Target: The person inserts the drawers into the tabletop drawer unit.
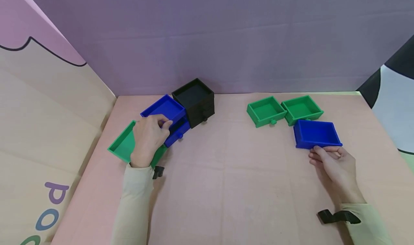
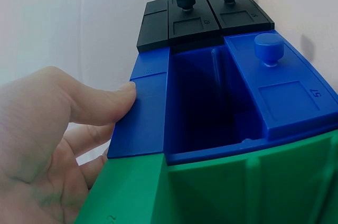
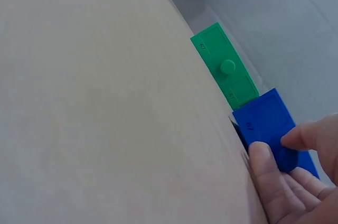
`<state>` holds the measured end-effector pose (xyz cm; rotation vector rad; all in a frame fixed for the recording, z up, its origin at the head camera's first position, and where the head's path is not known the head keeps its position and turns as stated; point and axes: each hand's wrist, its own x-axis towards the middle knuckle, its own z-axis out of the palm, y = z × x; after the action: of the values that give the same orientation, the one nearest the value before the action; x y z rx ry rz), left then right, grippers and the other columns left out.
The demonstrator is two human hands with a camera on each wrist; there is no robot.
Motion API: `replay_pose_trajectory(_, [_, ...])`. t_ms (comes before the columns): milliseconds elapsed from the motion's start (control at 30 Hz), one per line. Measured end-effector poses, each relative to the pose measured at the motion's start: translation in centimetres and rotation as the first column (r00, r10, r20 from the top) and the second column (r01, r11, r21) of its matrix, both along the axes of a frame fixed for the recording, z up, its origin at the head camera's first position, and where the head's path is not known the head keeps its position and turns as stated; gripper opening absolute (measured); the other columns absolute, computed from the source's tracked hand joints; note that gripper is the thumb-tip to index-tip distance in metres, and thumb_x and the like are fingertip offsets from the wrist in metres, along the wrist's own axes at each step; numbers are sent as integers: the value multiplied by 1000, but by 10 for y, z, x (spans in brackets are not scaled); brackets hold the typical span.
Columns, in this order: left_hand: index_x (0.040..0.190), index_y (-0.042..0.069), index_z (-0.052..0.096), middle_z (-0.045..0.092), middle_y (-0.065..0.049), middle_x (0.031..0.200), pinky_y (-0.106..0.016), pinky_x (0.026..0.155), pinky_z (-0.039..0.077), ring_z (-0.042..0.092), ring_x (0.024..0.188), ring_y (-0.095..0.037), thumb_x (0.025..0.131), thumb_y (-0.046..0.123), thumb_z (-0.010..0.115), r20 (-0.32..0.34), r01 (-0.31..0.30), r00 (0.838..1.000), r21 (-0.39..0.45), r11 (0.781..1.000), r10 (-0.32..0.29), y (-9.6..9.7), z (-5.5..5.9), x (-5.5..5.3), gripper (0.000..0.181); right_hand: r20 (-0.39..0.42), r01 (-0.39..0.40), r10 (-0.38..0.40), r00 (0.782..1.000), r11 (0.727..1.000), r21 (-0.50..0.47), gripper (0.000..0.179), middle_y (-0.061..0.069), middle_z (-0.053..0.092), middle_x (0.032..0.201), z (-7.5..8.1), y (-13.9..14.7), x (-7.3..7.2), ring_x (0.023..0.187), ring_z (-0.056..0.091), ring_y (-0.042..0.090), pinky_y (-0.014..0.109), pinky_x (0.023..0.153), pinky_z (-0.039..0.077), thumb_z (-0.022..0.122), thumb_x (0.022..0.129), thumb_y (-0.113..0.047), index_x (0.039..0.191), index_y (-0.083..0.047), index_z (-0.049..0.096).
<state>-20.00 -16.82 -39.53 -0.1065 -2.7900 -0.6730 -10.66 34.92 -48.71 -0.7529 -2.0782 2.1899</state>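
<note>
My left hand (image 1: 148, 135) holds the blue drawer cabinet (image 1: 169, 108) at its upper part. In the left wrist view the thumb presses on the cabinet's blue front edge (image 2: 141, 110), with the other fingers behind. One compartment of that cabinet is vacant; a blue drawer (image 2: 290, 86) with a knob sits in the other. On the right, my right hand (image 1: 336, 169) pinches the knob (image 3: 288, 159) of a separate blue drawer (image 1: 317, 133), whose open side faces up. Part of the green cabinet (image 1: 124, 144) is hidden under the left hand and wrist.
A black drawer cabinet (image 1: 202, 110) stands against the blue one, near the back wall. Two green drawers (image 1: 266, 110) lie at the back right, one right behind the blue drawer. Fabric walls (image 1: 226, 51) bound the table at the back and left.
</note>
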Motion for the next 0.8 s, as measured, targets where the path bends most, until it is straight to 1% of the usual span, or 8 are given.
replay_pose_trajectory(100, [95,10,85,74,-8,69,-30,48,35,53,51,-21,99,28,75,2,-1,1000,2,1000,1,0,0,0,20,-41,40,-42,998,999,-36,27,-13,80,86,-1,0,-1,74,80,7,22,67,62,73,102,-21,115,-11,51])
replay_pose_trajectory(167, [96,10,85,74,-8,69,-30,48,35,54,51,-22,99,27,75,4,-2,1000,4,1000,2,0,0,0,20,-54,65,-68,996,996,-61,27,-12,80,86,-1,-1,-2,74,80,8,22,68,62,73,102,-19,115,-9,52])
replay_pose_trajectory(333, [96,10,85,74,-8,71,-30,48,36,54,51,-22,99,27,75,11,-7,1000,6,1000,7,0,0,0,20,-48,114,-118,992,990,-89,26,-10,80,84,1,-2,-3,72,80,9,23,67,62,74,101,-17,114,-9,53])
replay_pose_trajectory(600, [97,9,85,75,-9,71,-29,47,35,55,52,-23,99,27,75,-1,12,1000,-12,1000,-12,-1,0,0,20,-108,170,-174,979,984,-48,17,-11,80,83,8,-9,-1,71,79,6,18,67,61,69,103,-12,110,-9,55])
replay_pose_trajectory(733, [97,9,85,75,-8,72,-29,47,35,55,52,-23,99,27,75,-2,22,1000,-18,1000,-22,-2,1,1,20,-149,211,-219,964,975,-71,15,-8,80,81,11,-14,-2,69,79,8,19,67,61,69,101,-6,107,-6,55])
replay_pose_trajectory(800, [97,9,84,75,-9,72,-29,47,35,55,51,-22,99,27,75,-1,23,1000,-17,1000,-23,-1,1,0,20,-157,218,-228,961,973,-77,14,-7,80,80,12,-16,-1,68,79,8,19,67,61,68,101,-5,106,-5,55])
